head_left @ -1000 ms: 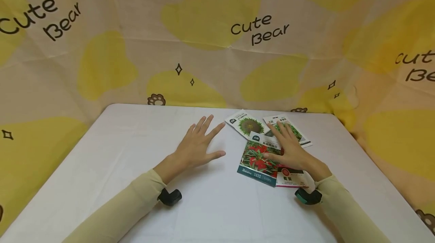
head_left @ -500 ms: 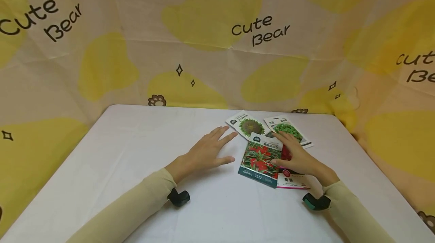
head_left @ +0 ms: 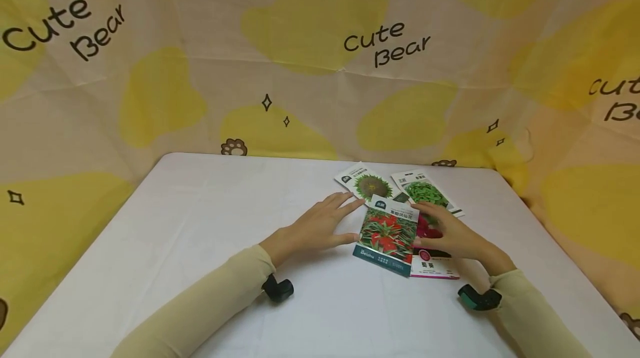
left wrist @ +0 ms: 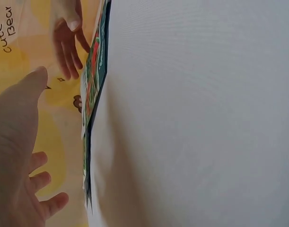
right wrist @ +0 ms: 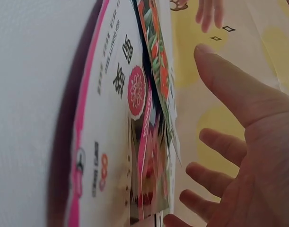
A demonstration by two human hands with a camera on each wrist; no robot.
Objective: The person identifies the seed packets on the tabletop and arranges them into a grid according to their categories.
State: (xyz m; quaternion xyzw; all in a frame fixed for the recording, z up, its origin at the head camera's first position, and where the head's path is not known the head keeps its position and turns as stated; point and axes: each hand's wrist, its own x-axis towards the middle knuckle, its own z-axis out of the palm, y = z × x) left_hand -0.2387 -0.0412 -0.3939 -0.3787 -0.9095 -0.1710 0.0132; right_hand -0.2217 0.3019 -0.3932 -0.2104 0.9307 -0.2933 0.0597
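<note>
Several flat seed packets lie overlapping on the white table in the head view. On top is the packet with red flowers (head_left: 386, 239); the pink-edged packet (head_left: 435, 268) is partly covered by it. My left hand (head_left: 317, 225), fingers spread, stands at the red-flower packet's left edge. My right hand (head_left: 452, 233) hovers over the pink-edged packet, fingertips near the red-flower packet's right edge. In the right wrist view, the right thumb and fingers (right wrist: 214, 179) are apart beside the stack. The left wrist view shows the left fingers (left wrist: 52, 204) holding nothing.
Behind the top packet lie a packet with a spiky green-rimmed flower head (head_left: 371, 186) and a green-leaf packet (head_left: 425, 193). The white table (head_left: 200, 208) ends at a patterned cloth backdrop (head_left: 310, 97). Black wrist devices (head_left: 479, 298) sit under both sleeves.
My left hand has moved right, up to the red-flower packet's left edge. My right hand has drawn back right and slightly down, uncovering more of the green-leaf packet. The packets stay in place.
</note>
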